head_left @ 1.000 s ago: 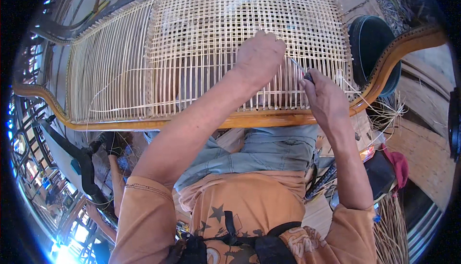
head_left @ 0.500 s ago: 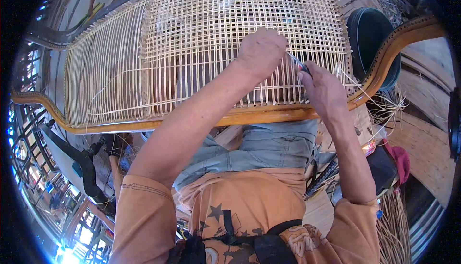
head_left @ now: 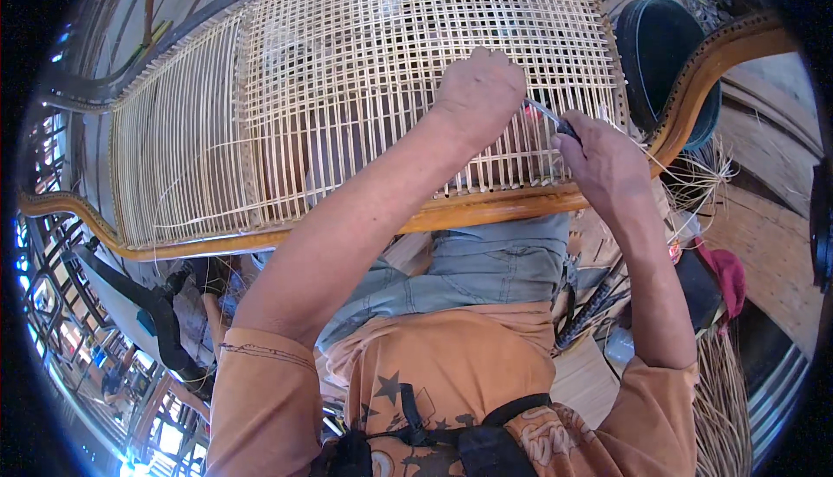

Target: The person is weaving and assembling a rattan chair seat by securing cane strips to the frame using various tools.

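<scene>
Curved wooden frame [head_left: 486,210] across my lap, woven cane panel [head_left: 364,30] set inside it. Dark bucket [head_left: 664,69] just beyond its right end. My left hand [head_left: 480,91] is on the weave, knuckles up; can't tell if its fingers pinch anything. My right hand [head_left: 612,160] is clamped on a thin metal-shafted tool [head_left: 547,112], tip toward my left hand.

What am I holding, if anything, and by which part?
Right hand: a metal-shafted tool, by its dark handle. Left hand, over the cane weave: cannot tell.
</scene>
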The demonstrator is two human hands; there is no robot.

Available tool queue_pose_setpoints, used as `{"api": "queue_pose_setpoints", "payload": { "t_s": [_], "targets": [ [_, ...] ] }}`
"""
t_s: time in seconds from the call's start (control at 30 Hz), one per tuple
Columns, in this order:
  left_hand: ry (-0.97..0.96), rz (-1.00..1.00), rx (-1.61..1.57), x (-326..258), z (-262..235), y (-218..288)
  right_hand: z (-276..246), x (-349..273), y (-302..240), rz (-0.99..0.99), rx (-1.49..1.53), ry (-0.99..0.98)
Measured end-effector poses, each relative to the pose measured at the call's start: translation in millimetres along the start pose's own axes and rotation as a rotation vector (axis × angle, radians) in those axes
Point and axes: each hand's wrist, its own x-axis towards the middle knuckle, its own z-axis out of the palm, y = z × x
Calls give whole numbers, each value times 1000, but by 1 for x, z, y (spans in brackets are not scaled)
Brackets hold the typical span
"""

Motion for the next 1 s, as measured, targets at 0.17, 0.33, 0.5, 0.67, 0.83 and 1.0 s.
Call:
{"api": "queue_pose_setpoints", "payload": {
  "t_s": [0.17,0.33,0.5,0.67,0.83,1.0],
  "targets": [
    [23,-6,-39,3,6,0,1,20,7,-61,-81,61],
    [29,-106,-102,-5,-9,-1,-7,16,8,-11,-169,58],
    [37,-198,-213,-79,-47,-46,-43,-6,6,20,-44,-104],
    [-87,-210,-187,-120,-68,-40,-56,8,-26,-62,83,-351],
    [-236,-381,-237,-112,-77,-29,-65,44,-60,-251,56,-586],
    [-267,-418,-219,-110,-79,-25,-58,90,-65,-305,-23,-520]
  ]
}}
